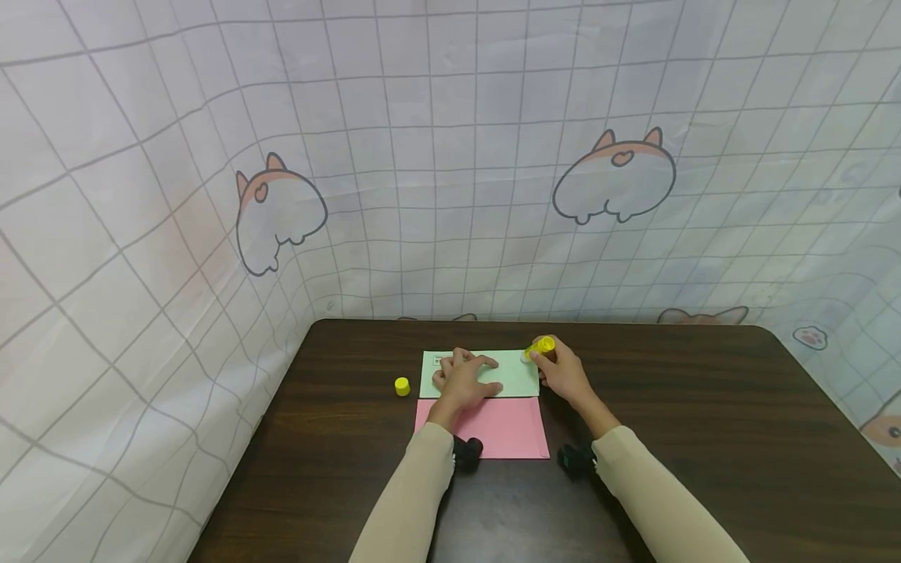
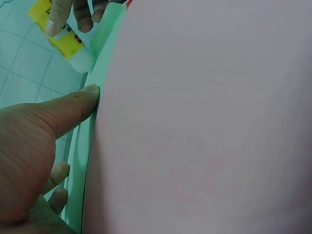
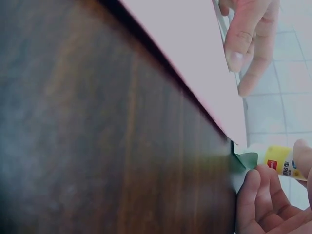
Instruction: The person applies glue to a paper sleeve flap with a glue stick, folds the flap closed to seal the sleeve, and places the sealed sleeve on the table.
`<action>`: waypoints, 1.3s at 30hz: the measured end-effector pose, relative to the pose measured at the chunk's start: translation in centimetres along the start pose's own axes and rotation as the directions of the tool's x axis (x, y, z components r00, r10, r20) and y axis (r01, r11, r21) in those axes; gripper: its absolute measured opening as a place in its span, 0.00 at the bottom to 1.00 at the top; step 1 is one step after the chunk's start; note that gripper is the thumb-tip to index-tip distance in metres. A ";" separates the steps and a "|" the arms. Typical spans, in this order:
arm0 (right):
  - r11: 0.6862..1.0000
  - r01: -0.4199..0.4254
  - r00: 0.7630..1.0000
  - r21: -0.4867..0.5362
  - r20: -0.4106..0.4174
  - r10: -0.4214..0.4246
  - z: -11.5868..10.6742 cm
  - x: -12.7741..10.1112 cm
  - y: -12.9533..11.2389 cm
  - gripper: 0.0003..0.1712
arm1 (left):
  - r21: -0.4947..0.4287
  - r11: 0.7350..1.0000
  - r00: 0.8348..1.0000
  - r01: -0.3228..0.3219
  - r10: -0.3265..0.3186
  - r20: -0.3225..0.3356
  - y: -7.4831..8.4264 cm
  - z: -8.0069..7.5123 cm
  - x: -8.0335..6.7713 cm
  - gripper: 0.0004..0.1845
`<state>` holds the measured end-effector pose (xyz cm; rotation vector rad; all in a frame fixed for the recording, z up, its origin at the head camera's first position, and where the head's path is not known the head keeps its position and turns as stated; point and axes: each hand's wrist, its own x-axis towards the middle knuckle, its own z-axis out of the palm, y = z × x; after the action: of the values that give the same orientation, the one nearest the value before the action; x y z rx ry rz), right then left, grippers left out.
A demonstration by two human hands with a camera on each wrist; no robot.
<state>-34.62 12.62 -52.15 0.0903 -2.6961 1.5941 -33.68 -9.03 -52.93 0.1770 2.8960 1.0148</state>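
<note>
Nearest the person lies a flat pink paper envelope (image 1: 493,426), its far edge meeting the near edge of a pale green paper sheet (image 1: 510,375) on the dark wooden worktop (image 1: 704,438). The left hand (image 1: 461,378) rests on the green sheet, fingers straight and spread, pressing it flat. At the sheet's far right corner the right hand (image 1: 559,371) has its fingers curled round a yellow glue stick (image 1: 542,346), uncapped, with its tip at that corner (image 3: 246,160). The small yellow cap (image 1: 402,385) stands apart to the left of the sheet. Judged from this, gluing has reached the corner; whether the remaining edges carry glue cannot be told, and any folding or joining appears not yet done. Bare worktop lies open right of the sheet and beyond it, up to the gridded cartoon-print backdrop cloth (image 1: 450,156).
</note>
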 end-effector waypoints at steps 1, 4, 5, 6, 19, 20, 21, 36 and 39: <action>1.000 -0.003 1.000 0.002 -0.002 0.003 0.0 0.0 0.0 0.22 | -0.001 1.000 1.000 0.000 0.000 0.001 0.0 0.0 0.0 0.21; 1.000 -0.011 1.000 0.006 -0.007 0.011 0.0 0.1 -0.2 0.23 | -0.003 1.000 1.000 0.001 -0.001 0.003 0.0 0.0 0.0 0.21; 1.000 -0.014 1.000 0.008 -0.009 0.014 0.0 0.1 -0.2 0.23 | -0.002 1.000 1.000 0.001 -0.001 0.003 0.0 0.0 0.0 0.21; 1.000 -0.016 1.000 0.009 -0.010 0.016 0.1 0.1 -0.3 0.23 | -0.001 1.000 1.000 0.001 -0.001 0.001 0.0 0.0 0.0 0.21; 0.999 -0.046 0.999 0.021 -0.017 0.046 0.0 0.1 -0.2 0.22 | 0.007 1.000 1.000 -0.002 0.002 -0.007 -0.1 0.2 0.1 0.21; 0.999 -0.047 0.999 0.019 -0.014 0.047 0.0 0.1 -0.1 0.23 | 0.006 1.000 1.000 -0.003 0.003 -0.006 -0.1 0.2 0.1 0.21; 0.999 -0.048 0.999 0.016 -0.009 0.048 0.0 0.0 -0.1 0.23 | 0.005 1.000 1.000 -0.004 0.004 -0.005 -0.1 0.2 0.1 0.21; 0.999 -0.031 0.999 -0.019 0.035 0.032 -0.6 -1.4 0.0 0.23 | -0.031 0.999 1.000 -0.010 0.010 -0.008 0.1 -0.1 -0.2 0.21; 0.999 -0.044 0.998 -0.022 0.034 0.045 -0.6 -1.6 0.0 0.24 | -0.031 0.999 1.000 -0.008 0.007 -0.009 0.0 0.0 -0.2 0.21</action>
<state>-33.00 13.26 -51.90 0.0590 -2.7594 1.5897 -33.50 -9.03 -52.91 0.1824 2.8875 1.0640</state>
